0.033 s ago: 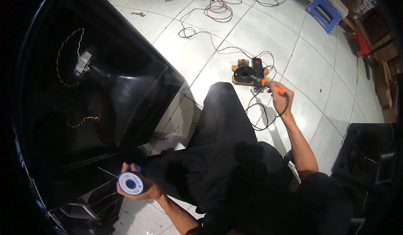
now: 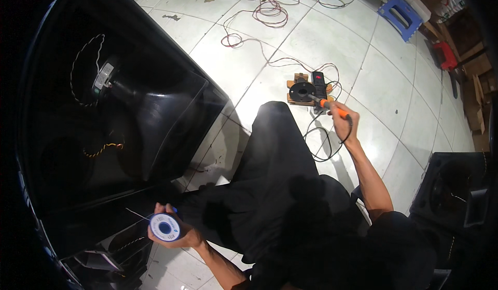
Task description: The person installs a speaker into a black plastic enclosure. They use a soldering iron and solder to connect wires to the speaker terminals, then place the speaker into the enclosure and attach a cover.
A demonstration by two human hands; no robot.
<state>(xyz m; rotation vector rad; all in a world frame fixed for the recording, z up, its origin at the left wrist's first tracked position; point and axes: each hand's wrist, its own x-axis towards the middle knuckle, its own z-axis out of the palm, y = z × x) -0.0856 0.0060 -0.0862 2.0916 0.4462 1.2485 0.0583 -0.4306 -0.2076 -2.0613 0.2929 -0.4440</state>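
Observation:
My left hand [image 2: 187, 234] is wrapped round a spool of solder wire [image 2: 174, 234] with a white and blue end. A thin end of the wire sticks out from the spool toward the black speaker cabinet [image 2: 171, 90]. In my right hand [image 2: 344, 123] is a soldering iron [image 2: 337, 109] with an orange and dark handle. Its tip reaches to the round black disc-shaped part [image 2: 302, 91] resting on a wooden stand [image 2: 296, 103]; whether it touches cannot be told. Inside the cabinet are a horn driver [image 2: 101, 80] with a white twisted wire and a yellow-black twisted wire [image 2: 104, 147].
A black power strip [image 2: 318, 82] with a red light stands beside the stand. The iron's black cord [image 2: 328, 158] loops on the tiled floor. Red and dark cable [image 2: 270, 12] lies coiled farther off. A blue step stool [image 2: 400, 14] is far right, another speaker cabinet [image 2: 441, 186] near right.
My left hand has shifted slightly to the right with the solder spool. My right hand and the soldering iron have moved slightly left.

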